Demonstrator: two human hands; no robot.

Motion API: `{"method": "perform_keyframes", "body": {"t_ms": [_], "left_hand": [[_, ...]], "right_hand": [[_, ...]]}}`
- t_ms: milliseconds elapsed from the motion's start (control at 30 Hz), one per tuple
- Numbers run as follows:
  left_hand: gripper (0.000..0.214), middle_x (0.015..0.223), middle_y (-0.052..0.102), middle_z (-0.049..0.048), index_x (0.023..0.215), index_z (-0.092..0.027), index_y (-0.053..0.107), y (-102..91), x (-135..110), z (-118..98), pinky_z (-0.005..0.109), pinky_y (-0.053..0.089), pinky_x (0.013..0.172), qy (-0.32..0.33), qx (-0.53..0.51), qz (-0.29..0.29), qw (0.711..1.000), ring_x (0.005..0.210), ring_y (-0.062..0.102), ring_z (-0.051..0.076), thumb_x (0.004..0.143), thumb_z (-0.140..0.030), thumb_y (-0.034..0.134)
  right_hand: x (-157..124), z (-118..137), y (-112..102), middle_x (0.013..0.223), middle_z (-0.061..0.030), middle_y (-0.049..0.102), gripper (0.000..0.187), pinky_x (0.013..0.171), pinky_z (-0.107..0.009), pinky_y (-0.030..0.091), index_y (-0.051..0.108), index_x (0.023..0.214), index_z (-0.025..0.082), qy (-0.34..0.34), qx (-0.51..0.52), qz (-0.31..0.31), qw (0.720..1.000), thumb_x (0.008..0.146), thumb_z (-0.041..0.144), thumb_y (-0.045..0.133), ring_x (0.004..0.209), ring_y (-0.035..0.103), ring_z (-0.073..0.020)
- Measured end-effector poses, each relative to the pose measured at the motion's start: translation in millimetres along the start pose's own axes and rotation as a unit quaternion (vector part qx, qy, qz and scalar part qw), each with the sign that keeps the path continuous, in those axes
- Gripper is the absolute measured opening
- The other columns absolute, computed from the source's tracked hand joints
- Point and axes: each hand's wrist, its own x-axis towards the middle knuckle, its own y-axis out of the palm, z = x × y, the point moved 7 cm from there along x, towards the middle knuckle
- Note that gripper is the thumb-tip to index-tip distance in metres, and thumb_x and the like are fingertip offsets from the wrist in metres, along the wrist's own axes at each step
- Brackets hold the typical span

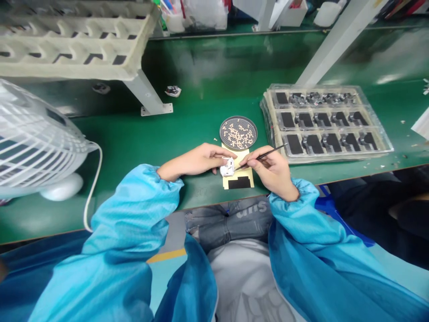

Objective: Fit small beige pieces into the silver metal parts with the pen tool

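Between its thumb and fingers, my left hand [205, 159] grips a small white plastic part [227, 167] with a dark slot in it. My right hand [270, 172] holds dark, slim tweezers [268, 153] like a pen, their tip close to the part's right side. Whether the tip touches it, I cannot tell. Under both hands lies a yellow sheet [246, 159] with a black rectangle [239, 182] on its near end. Just beyond them, a round dark dish [222, 131] with a perforated bottom holds several tiny beige pieces [238, 135].
At the right stands a stack of clear trays [321, 157] with black pads and small assemblies. A white fan [40, 143] with its cord is at the left. A beige moulded tray [72, 67] sits above a metal post [142, 91]. Another small assembly [173, 91] lies behind.
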Motion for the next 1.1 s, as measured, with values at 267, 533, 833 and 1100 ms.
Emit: {"method": "perform_keyframes", "body": {"t_ms": [267,533,833,1100], "left_hand": [[0.048,0.109,0.079,0.01,0.126,-0.016,0.076,-6.8,3.3,1.4,0.024,0.057,0.069,0.019,-0.106,-0.055,0.993,0.081,0.072,0.016,0.081,-0.03,0.084],[0.046,0.09,0.078,0.0089,0.107,-0.013,0.076,-21.6,2.9,4.6,0.025,0.058,0.062,0.036,-0.101,-0.185,0.977,0.072,0.07,0.015,0.074,-0.041,0.091],[0.037,0.078,0.076,0.0092,0.095,-0.013,0.069,-22.4,2.3,6.0,0.019,0.045,0.043,0.025,-0.15,-0.211,0.966,0.063,0.073,0.018,0.082,-0.045,0.083],[0.031,0.082,0.076,0.0093,0.101,-0.012,0.072,-20.7,-2.5,-3.0,0.021,0.05,0.046,0.043,-0.221,-0.209,0.952,0.065,0.075,0.019,0.089,-0.041,0.071]], "right_hand": [[-11.9,43.5,-23.0,0.099,-0.0063,0.078,0.024,0.086,-0.04,0.064,0.062,0.098,0.024,-0.027,-0.028,-0.032,0.999,0.105,0.047,0.061,0.092,0.076,-0.0212],[94.9,81.1,-174.2,0.087,-0.009,0.073,0.032,0.082,-0.039,0.054,0.073,0.096,0.018,0.026,-0.489,-0.137,0.861,0.097,0.05,0.068,0.09,0.068,-0.0249],[170.6,36.0,-180.5,0.098,-0.0082,0.076,0.036,0.086,-0.038,0.05,0.08,0.105,0.021,0.224,-0.635,0.057,0.738,0.077,0.042,0.088,0.093,0.067,-0.0257],[153.7,67.9,-168.2,0.09,-0.0143,0.075,0.031,0.078,-0.036,0.045,0.077,0.096,0.006,0.14,-0.628,-0.02,0.765,0.087,0.035,0.079,0.082,0.062,-0.0184]]}}
